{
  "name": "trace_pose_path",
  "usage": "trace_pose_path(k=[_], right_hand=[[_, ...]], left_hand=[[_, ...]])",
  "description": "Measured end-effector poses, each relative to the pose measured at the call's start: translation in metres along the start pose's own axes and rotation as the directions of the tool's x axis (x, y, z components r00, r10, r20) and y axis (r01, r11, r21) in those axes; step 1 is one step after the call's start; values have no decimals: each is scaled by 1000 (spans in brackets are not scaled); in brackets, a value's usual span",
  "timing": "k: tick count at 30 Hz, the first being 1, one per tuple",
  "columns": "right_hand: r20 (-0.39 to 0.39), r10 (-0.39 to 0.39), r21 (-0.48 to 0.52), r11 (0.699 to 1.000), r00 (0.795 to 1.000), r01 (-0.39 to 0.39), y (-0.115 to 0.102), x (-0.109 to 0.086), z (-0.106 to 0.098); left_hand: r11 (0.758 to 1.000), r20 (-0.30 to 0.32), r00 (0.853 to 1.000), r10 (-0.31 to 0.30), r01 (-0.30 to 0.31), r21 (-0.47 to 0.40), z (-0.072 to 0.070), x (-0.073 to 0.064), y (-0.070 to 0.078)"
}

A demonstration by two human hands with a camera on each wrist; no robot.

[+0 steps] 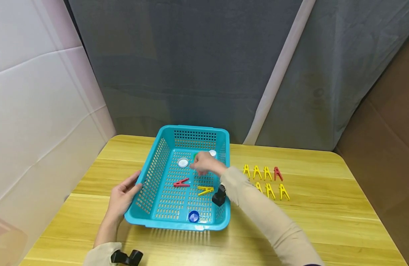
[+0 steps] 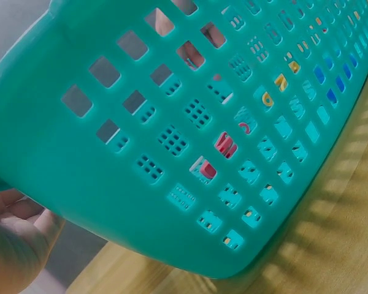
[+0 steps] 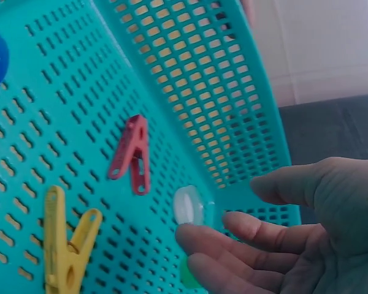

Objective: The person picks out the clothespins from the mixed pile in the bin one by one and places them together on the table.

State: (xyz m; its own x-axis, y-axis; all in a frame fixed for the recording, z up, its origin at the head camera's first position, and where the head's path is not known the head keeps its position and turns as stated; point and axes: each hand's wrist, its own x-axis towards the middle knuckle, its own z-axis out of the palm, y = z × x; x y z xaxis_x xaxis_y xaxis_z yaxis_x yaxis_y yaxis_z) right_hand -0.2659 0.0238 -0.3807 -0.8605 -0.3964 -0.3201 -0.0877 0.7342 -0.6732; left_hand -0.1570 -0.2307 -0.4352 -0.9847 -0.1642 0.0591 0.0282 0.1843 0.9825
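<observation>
A turquoise plastic basket (image 1: 135,218) sits on the table, tilted a little. My left hand (image 1: 120,197) grips its left rim, thumb over the edge; the left wrist view shows the hand (image 2: 18,242) at that rim. Inside lie a red clothespin (image 1: 181,183), a yellow clothespin (image 1: 205,190), a blue bottle cap (image 1: 193,216) and white caps (image 1: 182,162). My right hand (image 1: 206,162) reaches into the far part of the basket, above a green cap (image 3: 188,274) it partly hides. In the right wrist view its fingers (image 3: 251,245) are loosely bent and hold nothing.
Right of the basket, several yellow clothespins (image 1: 257,172) and a red clothespin (image 1: 278,173) lie in two rows on the wooden table (image 1: 324,207). My right forearm (image 1: 267,218) crosses the basket's right rim. A grey curtain (image 1: 191,66) hangs behind the table.
</observation>
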Motion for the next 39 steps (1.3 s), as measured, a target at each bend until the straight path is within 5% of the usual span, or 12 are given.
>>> trace_pose_path(k=[24, 32, 39], right_hand=[[186, 135, -174, 979, 973, -102, 7, 0, 20], [146, 78, -135, 989, 986, -59, 8, 5, 24], [-3, 47, -120, 992, 999, -47, 10, 12, 24]], left_hand=[[999, -5, 1000, 6, -6, 45, 3, 1, 6], [999, -2, 1000, -6, 6, 43, 2, 0, 4], [1000, -18, 1000, -1, 2, 19, 1, -1, 3]])
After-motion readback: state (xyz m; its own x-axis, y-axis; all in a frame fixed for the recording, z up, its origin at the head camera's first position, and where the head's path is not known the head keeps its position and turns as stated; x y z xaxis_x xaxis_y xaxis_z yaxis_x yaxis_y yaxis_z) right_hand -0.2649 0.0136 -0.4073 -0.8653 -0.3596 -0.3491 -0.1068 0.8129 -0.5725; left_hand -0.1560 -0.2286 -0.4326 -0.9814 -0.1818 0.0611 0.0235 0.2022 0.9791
